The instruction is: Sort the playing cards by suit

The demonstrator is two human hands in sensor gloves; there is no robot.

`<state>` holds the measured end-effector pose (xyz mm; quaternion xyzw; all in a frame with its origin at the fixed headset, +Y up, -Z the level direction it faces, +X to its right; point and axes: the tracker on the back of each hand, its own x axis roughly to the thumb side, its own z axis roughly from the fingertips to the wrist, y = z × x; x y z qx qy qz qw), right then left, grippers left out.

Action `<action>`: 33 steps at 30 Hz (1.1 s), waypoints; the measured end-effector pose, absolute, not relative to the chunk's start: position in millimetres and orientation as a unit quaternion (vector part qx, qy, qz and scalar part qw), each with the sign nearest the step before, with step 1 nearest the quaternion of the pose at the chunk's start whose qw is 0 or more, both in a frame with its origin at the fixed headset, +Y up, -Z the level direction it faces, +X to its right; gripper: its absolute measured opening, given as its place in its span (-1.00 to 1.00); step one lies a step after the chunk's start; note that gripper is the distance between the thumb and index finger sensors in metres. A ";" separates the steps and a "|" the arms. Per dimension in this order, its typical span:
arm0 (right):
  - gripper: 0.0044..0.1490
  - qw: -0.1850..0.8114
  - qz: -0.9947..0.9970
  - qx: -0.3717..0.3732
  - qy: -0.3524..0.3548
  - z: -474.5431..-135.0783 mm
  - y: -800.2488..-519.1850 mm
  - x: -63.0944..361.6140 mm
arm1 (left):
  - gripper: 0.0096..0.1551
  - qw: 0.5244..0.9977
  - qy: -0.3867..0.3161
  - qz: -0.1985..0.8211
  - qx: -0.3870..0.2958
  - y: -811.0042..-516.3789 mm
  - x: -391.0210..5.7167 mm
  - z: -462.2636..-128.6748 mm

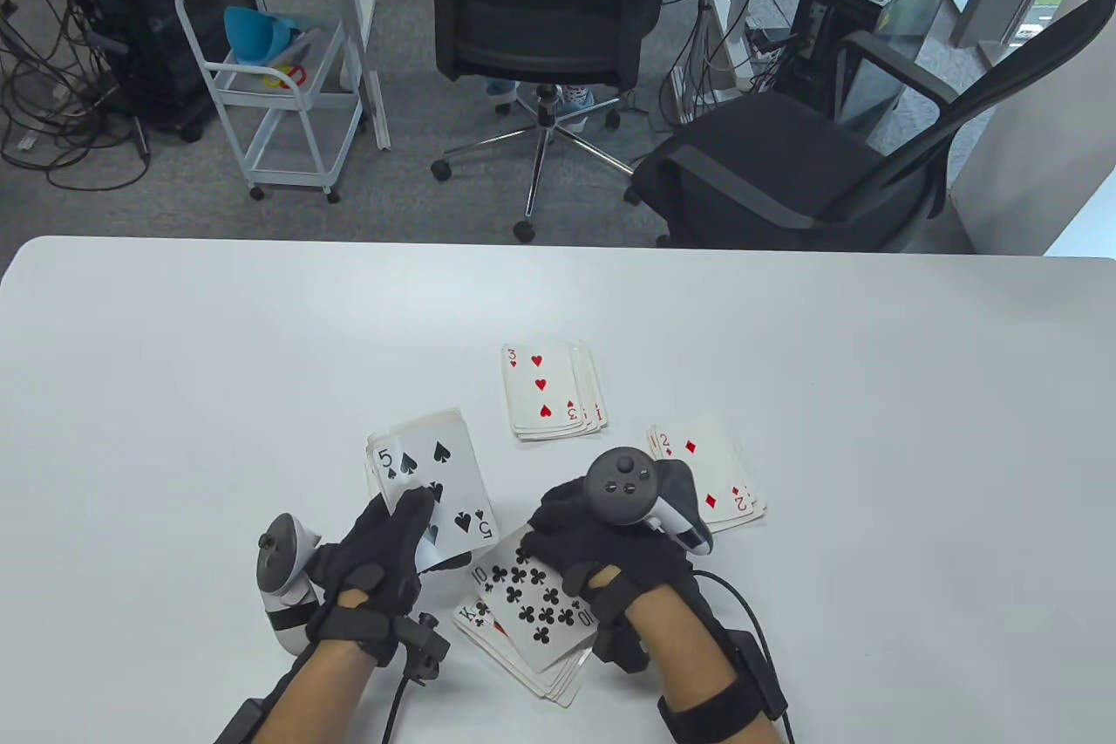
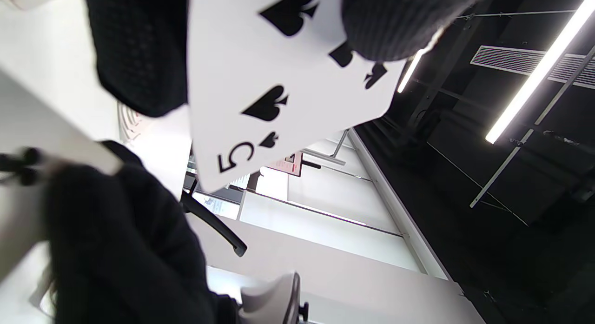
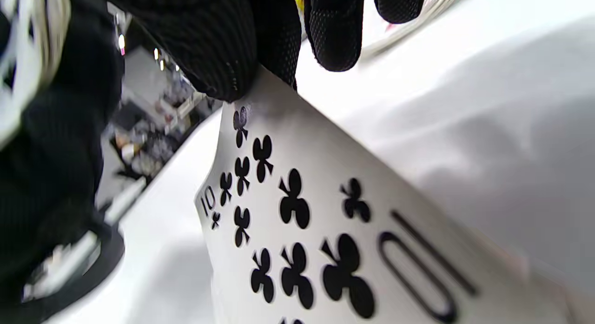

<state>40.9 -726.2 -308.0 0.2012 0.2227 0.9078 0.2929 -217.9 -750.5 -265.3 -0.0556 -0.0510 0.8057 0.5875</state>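
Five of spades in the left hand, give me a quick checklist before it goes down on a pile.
1. Grip: the left hand pinches the five of spades: ok.
2. Face readable: the suit shows in the table and left wrist views: ok.
3. Spade pile beneath it: card edges show behind the five; their suit: cannot tell.
4. Other piles apart: the hearts pile and diamonds pile lie clear of the five: ok.
5. Right hand out of the way: it grips the ten of clubs on the remaining stack, beside the five: ok.
6. Single card held: cannot tell.
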 end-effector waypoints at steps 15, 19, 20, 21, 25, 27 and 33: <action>-0.43 0.284 0.939 0.180 0.077 -304.7 -721.3 40.1 | -0.40 0.596 -0.054 0.797 -0.074 -752.6 -213.2 -264.6; -0.41 0.360 0.919 0.163 0.004 -303.5 -713.4 51.3 | -0.39 0.605 -0.058 0.789 -0.089 -753.5 -210.2 -264.6; -0.41 0.382 0.910 0.160 -0.021 -302.5 -710.7 54.5 | -0.39 0.607 -0.059 0.787 -0.093 -753.8 -209.2 -264.5; -0.41 0.401 0.902 0.156 -0.043 -301.3 -708.2 57.3 | -0.39 0.611 -0.059 0.784 -0.095 -754.1 -208.3 -264.7; -0.40 0.456 0.870 0.161 -0.094 -297.2 -701.0 62.3 | -0.40 0.619 -0.061 0.776 -0.101 -756.0 -204.8 -264.6; -0.40 0.466 0.862 0.174 -0.094 -295.8 -699.8 60.7 | -0.41 0.620 -0.059 0.775 -0.102 -757.5 -203.5 -264.5; -0.31 0.422 0.875 0.233 -0.043 -293.1 -703.1 44.1 | -0.43 0.625 -0.047 0.775 -0.081 -758.3 -205.8 -264.4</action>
